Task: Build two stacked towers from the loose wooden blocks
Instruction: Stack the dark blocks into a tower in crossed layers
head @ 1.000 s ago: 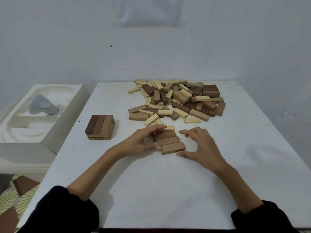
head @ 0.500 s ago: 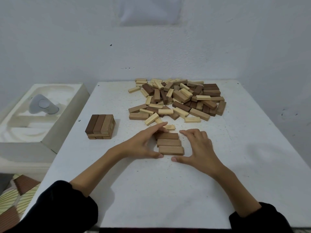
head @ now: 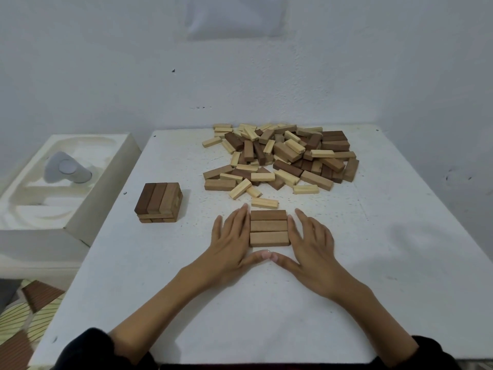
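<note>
White plastered wall (head: pixel 106 62) behind white table (head: pixel 400 263); moulded white foam tray (head: pixel 106 206) at left; patterned floor (head: pixel 26 319) below it.

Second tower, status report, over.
Open, flat: left hand, right hand, pressing row ends. Row: three blocks side by side, one layer. Just behind it a pale block; first stack off to the left.

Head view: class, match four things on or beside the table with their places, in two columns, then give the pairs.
1 small stack
2 row of three blocks
3 loose pile
4 grey object

a far end of the table
b between left hand and right hand
c in the white tray
d left part of table, alone

Pairs: 1-d; 2-b; 3-a; 4-c
</note>
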